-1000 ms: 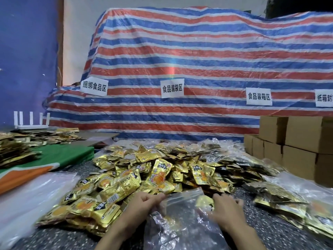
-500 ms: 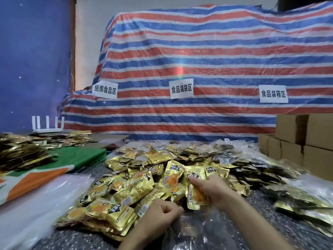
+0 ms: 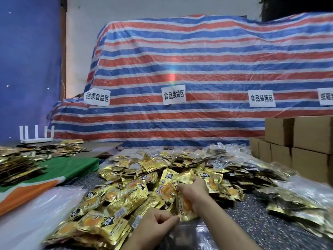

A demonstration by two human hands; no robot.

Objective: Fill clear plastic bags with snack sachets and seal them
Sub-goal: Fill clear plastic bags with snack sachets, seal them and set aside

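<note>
Head view: right hand (image 3: 193, 193) grips sachets (image 3: 185, 208) in curled fingers; left hand (image 3: 155, 225) pinches clear bag (image 3: 189, 237).

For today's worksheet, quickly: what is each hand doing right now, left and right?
Left hand: curled, seemingly pinching the rim of the clear plastic bag.
Right hand: gripping shiny gold foil snack sachets.

Speckled tabletop (image 3: 252, 210): heap of gold snack sachets (image 3: 129, 192) from centre to 7 o'clock, green-and-orange cloth (image 3: 72, 168) at 9 o'clock, stacked cardboard boxes (image 3: 306, 141) at 3 o'clock, striped tarpaulin (image 3: 180, 56) at 12 o'clock. At 6 o'clock: right hand (image 3: 193, 193), fingers curled round a few of the sachets; left hand (image 3: 156, 222), fingers curled, pinching the edge of a clear plastic bag (image 3: 191, 235) lying just beneath.
</note>
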